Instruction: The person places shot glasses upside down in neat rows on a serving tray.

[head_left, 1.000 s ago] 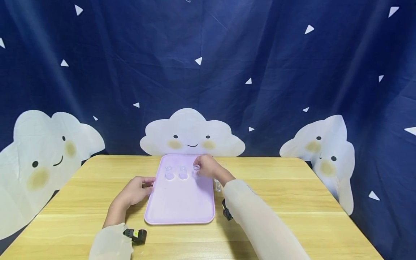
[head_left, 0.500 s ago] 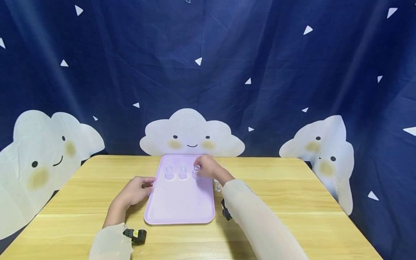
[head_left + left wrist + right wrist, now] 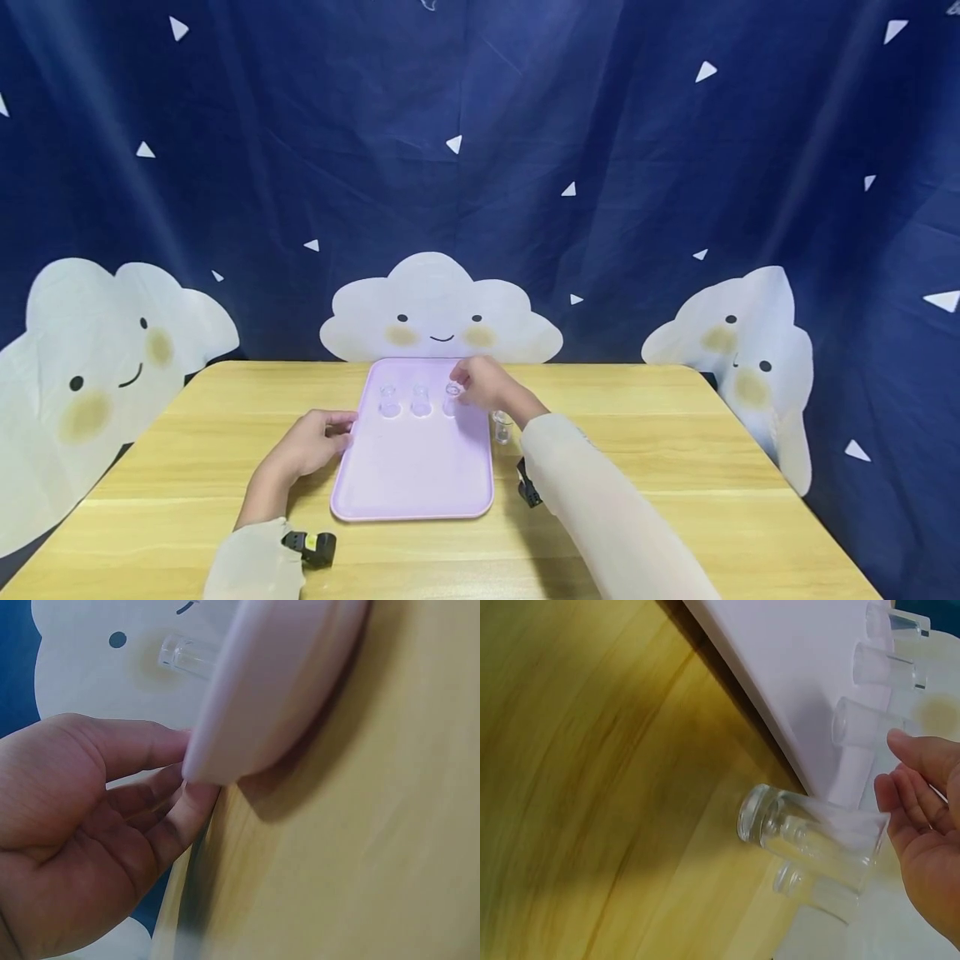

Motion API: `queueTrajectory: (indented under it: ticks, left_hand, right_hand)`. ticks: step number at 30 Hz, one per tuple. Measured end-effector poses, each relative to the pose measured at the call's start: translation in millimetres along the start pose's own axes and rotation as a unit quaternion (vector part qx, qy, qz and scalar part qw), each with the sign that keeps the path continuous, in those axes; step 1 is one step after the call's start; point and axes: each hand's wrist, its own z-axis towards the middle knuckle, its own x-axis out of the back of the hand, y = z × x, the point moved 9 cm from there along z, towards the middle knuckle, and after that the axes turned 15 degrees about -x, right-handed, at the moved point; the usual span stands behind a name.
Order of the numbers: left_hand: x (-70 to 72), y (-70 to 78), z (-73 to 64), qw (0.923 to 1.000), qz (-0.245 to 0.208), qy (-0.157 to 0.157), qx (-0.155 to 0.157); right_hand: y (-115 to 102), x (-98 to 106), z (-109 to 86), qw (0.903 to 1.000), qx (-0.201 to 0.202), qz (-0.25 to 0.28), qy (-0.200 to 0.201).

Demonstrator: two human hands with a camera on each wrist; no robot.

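Observation:
Three small clear glasses stand upright in a row on the far part of a lilac tray: a left one, a middle one and a right one. My right hand is beside the right glass. In the right wrist view its thumb and fingers are parted and hold nothing, close to that glass's rim. My left hand pinches the tray's left edge; the left wrist view has one digit on the rim and another under it.
Right of the tray, a thick-based clear glass stands on the wooden table, with another clear glass behind it. A dark blue curtain with white clouds hangs past the table's far edge.
My right hand has let go of the right glass and its fingers have drawn slightly away to the right. The left hand stays on the tray's edge. The head view has shifted slightly.

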Motion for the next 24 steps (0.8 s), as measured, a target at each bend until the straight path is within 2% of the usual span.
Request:
queueTrajectory:
  ticks: [12, 24]
  left_hand:
    - [-0.1, -0.4, -0.9, 1.0000, 0.006, 0.003, -0.005]
    - [0.0, -0.4, 0.4, 0.9999, 0.010, 0.004, -0.011]
  right_hand:
    - [1.1, 21.0, -8.9, 0.9990, 0.040, 0.012, 0.013]
    - [22.2, 48.3, -12.5, 0.9973, 0.043, 0.023, 0.054]
